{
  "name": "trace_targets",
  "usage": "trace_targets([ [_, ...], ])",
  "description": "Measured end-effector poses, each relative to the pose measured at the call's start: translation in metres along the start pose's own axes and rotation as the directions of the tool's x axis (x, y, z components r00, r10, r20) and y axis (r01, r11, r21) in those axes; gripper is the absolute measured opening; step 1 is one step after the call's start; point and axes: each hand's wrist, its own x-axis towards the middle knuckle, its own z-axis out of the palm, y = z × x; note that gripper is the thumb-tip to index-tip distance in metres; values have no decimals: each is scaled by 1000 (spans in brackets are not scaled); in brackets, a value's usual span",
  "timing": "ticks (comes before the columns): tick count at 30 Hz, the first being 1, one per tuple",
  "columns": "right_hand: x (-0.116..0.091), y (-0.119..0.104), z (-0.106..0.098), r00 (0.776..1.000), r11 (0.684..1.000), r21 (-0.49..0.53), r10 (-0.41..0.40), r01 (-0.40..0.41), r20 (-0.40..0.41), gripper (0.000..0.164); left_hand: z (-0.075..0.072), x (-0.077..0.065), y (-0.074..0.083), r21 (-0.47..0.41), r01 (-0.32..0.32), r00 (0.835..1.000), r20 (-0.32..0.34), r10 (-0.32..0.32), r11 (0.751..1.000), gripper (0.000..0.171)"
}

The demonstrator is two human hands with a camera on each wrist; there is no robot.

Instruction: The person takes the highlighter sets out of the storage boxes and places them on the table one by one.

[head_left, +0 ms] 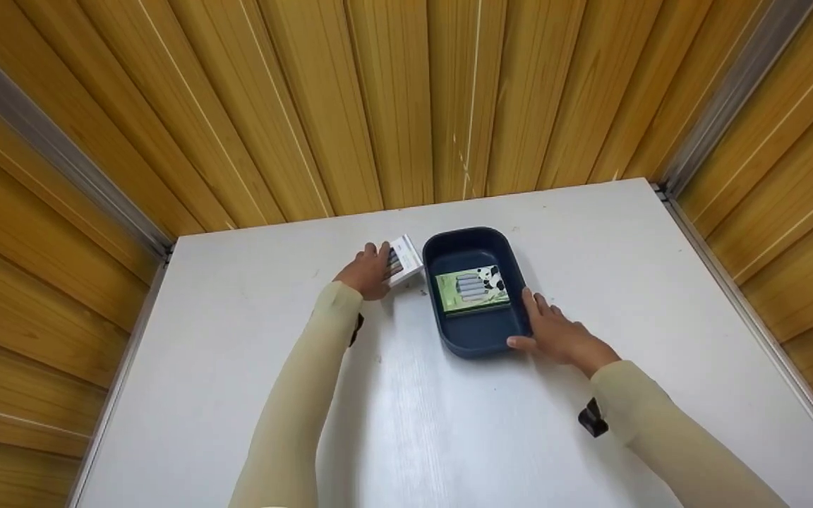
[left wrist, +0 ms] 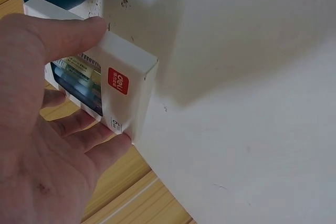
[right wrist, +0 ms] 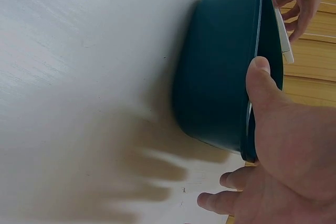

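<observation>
My left hand [head_left: 366,274] holds a white cardboard box [head_left: 407,255] just left of the blue bin. In the left wrist view the box [left wrist: 128,59] has a red label and a window showing pastel marker-like pens; thumb and fingers pinch it from opposite sides. The deep, rounded rectangular bin [head_left: 473,351] stands on the table. Lying inside it is a green box [head_left: 473,289] with a panda and several pens pictured on it. At the bin's near right corner, my right hand [head_left: 558,335] touches the rim, its thumb [right wrist: 261,74] on the edge and fingers extended outside.
The white table [head_left: 406,423] shows small dark marks. Yellow wood-look panels [head_left: 392,106] rise behind it and on both sides. Metal strips [head_left: 752,310] run along the table's side edges.
</observation>
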Motion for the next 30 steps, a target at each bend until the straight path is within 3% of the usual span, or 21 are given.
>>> trace_targets([
  [15,0,0,0,1000,1000,7,5,-5,5,103,7,5,1,77,-9,1000,4,9,997,76],
  [30,1,-1,1,1000,1000,22,14,-14,4,102,16,11,7,72,-44,999,-24,46,996,70],
])
